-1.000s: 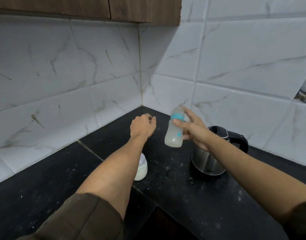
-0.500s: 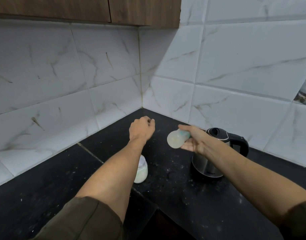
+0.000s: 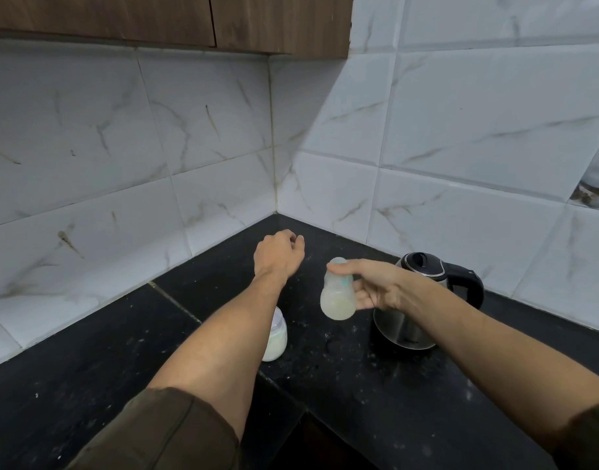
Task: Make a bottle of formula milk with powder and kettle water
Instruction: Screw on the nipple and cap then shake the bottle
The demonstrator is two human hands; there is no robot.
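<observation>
No text, label, brand or number can be read. The steel kettle (image 3: 406,329) carries a small dark mark low on its body, too small to make out. The baby bottle (image 3: 337,296) shows only a blurred teal patch, not legible.

- Milky formula bottle (image 3: 337,296), blurred, held tilted in the air.
- Steel kettle (image 3: 423,300) at its 3 o'clock, lid shut.
- Powder jar (image 3: 276,337) at 8 o'clock.
</observation>
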